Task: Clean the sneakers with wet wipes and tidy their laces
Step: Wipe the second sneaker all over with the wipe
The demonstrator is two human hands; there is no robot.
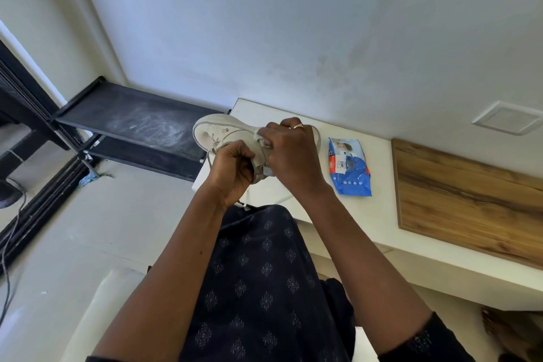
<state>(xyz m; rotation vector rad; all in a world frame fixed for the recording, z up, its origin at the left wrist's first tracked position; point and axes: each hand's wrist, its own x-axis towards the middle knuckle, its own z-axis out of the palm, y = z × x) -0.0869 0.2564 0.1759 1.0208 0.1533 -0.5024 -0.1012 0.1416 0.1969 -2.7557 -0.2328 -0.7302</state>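
Holds an off-white low sneaker (212,130) with a soft matte upper and a thick, smooth, rounded pale rubber sole in the air above the near left corner of a white, flat, matte table (376,214), toe pointing away and to the left. Grips the heel end with the left hand (235,170), fingers curled tight round the collar. Presses a small, crumpled white wet wipe (260,137) against the sneaker's side with the right hand (291,153), fingers bent close together and clamped on the wipe; wears a thin band on one of them. Shows thin pale-grey laces (216,143) looped loosely over the tongue, one strand trailing down below the hands toward the table edge. Has a soft, glossy blue-and-white plastic pack of wipes (349,169) lying flat on the table just to the right of the right hand, apart from the sneaker, a white printed sticker on its top. Shows a brown wood-grain rectangular panel (470,203) farther right on the table, and a black flat shelf (138,123) with a dusty, scuffed surface to the left of the table, against the wall. Wears a dark navy garment (264,273) printed with small pale diamond motifs
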